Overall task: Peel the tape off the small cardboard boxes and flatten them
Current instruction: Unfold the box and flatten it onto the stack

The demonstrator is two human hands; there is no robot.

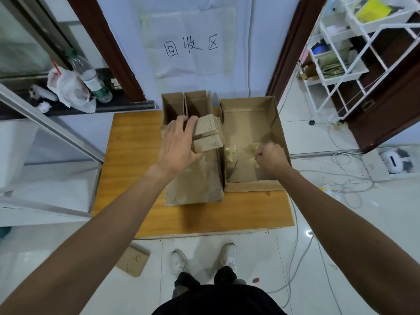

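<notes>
On the glossy white floor tiles nearest the viewer, white sneakers (203, 258) stand before a low wooden table (136, 167) with warm, streaked grain. Flattened corrugated cardboard (193, 183) lies on it. Upon that, the left hand (179, 144) rests with fingers spread, clasping a small cardboard box (208, 135) with folded flaps. Just beside, the right hand (270, 155) sits inside an open cardboard tray (250, 123), fingers curled together on crumpled yellowish tape (252, 148). Farther back, two open boxes (186, 105) stand upright.
</notes>
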